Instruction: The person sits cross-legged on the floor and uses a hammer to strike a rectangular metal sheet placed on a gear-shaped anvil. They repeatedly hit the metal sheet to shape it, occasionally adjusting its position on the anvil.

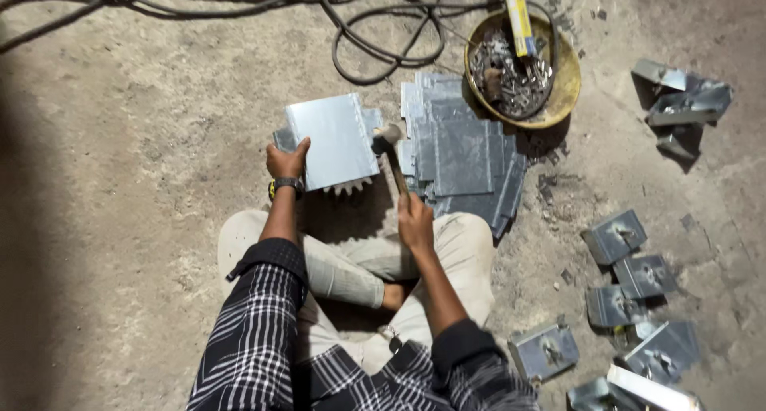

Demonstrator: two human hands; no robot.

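I sit cross-legged on a dusty concrete floor. My left hand point(286, 160), with a watch on the wrist, grips the lower left edge of a folded sheet-metal piece point(335, 140) that has a toothed lower edge. My right hand point(415, 219) holds the wooden handle of a hammer point(389, 152). The hammer's head rests against the right edge of that metal piece.
A stack of flat grey metal sheets point(463, 152) lies right of the piece. Behind it, a yellow bowl point(565, 80) holds small metal parts. Several finished metal boxes point(614, 235) lie at the right. More bent pieces point(686, 108) sit far right. Black cables point(375, 28) loop across the top.
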